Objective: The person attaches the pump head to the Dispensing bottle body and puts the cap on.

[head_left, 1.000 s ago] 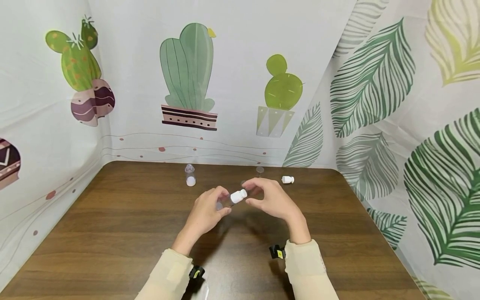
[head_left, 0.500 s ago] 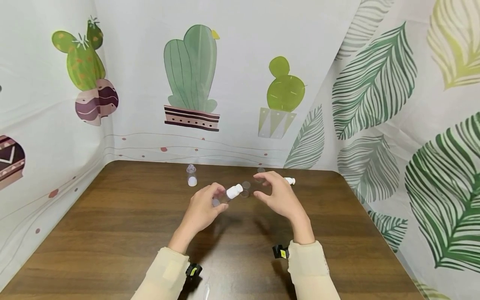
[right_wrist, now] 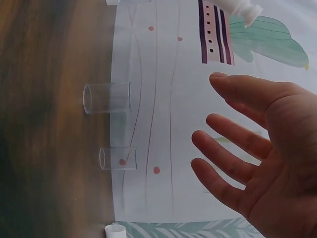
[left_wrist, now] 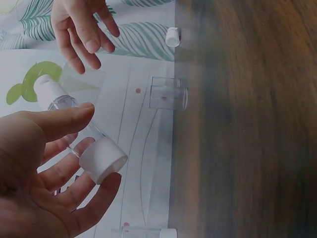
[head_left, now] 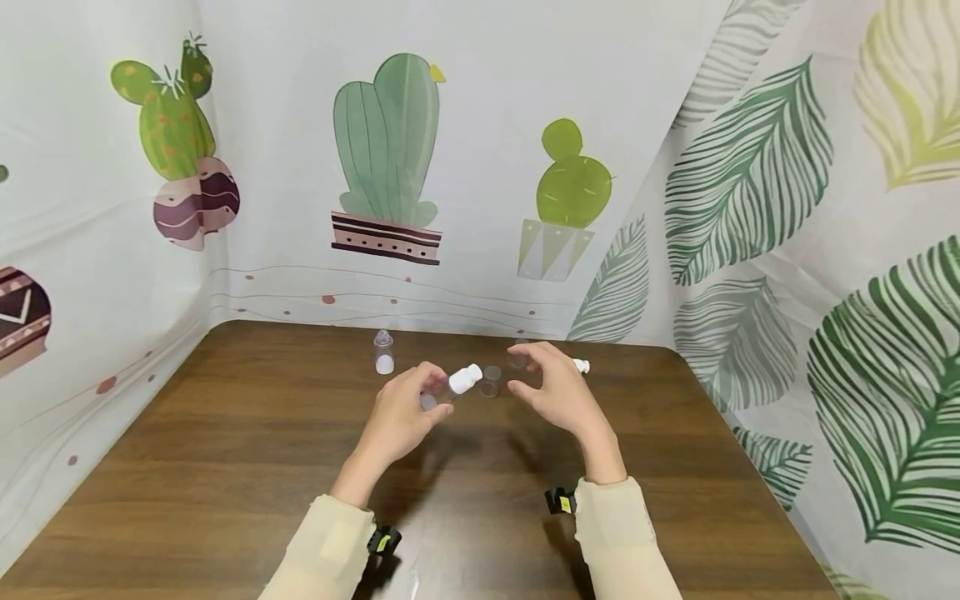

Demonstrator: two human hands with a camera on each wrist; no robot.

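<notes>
Up over the worktop [head_left: 247, 467], the left hand [head_left: 403, 410] grips a tilted bottle [head_left: 463, 381] low down, perhaps to leave its white top [left_wrist: 48, 89] free, while the right hand [head_left: 561, 395] hangs apart, holding nothing.

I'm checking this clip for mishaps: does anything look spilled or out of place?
One small thing: the white cap at far right lies on its side, while the two clear cylinders stand upright. No spill shows.

No readable text, no legible labels, brands, numbers, signs
</notes>
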